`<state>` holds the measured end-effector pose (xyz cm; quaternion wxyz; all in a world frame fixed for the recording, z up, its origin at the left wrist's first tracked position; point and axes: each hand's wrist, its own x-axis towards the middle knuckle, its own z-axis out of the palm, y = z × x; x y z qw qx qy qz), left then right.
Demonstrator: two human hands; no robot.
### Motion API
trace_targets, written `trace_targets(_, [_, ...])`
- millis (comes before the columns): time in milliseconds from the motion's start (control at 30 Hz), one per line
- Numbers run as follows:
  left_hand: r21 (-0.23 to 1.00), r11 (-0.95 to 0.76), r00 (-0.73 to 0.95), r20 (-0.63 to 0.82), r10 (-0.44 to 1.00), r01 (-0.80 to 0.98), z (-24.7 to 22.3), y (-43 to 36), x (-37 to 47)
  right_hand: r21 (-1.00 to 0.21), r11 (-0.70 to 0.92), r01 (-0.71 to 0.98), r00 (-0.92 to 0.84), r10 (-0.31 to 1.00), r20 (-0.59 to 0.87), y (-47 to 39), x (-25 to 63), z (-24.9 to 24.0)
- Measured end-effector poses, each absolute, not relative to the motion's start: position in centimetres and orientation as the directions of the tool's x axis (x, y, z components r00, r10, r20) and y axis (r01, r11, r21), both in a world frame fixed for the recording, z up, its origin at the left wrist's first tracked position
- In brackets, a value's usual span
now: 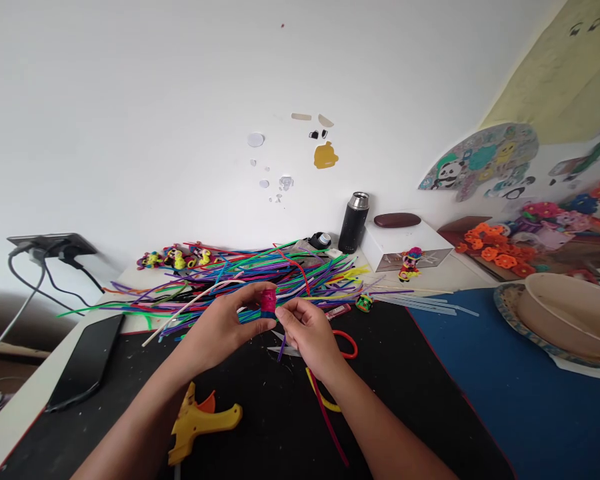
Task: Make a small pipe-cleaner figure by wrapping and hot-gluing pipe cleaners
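Note:
Between its thumb and fingers my left hand [225, 327] holds a small pink and blue coil [269, 303] upright above the black mat. My right hand [307, 330] is closed in a pinch at the coil's right side; a purple stem [281, 349] hangs just below its fingers. Red-handled scissors [347, 343] lie on the mat, partly hidden behind my right hand. A long heap of colourful pipe cleaners [250, 270] lies behind both hands. Under my right wrist are a yellow stem and a dark pink stem [330, 427].
A yellow glue gun [200, 421] lies in front of my left forearm, a black phone [86, 363] at the left. Behind stand a black bottle [354, 223], a white box [405, 243] and small figures [409, 265]. A round bowl [573, 313] sits at the right.

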<state>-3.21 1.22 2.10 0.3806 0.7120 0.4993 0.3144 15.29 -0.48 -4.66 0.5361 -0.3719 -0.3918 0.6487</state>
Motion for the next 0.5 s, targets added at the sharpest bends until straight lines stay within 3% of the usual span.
trace_targets(267, [0.876, -0.207, 0.323, 0.062, 0.944, 0.436, 1.82, 1.09, -3.15, -0.883, -0.169, -0.437, -0.177, 0.979, -0.1, -0.49, 15.29, -4.5])
trace_targets(500, [0.981, -0.114, 0.423, 0.037, 0.906, 0.159, 1.29, 0.99, -2.54, -0.855, -0.199, -0.479, -0.237, 0.967, -0.092, -0.64, 15.58, -4.07])
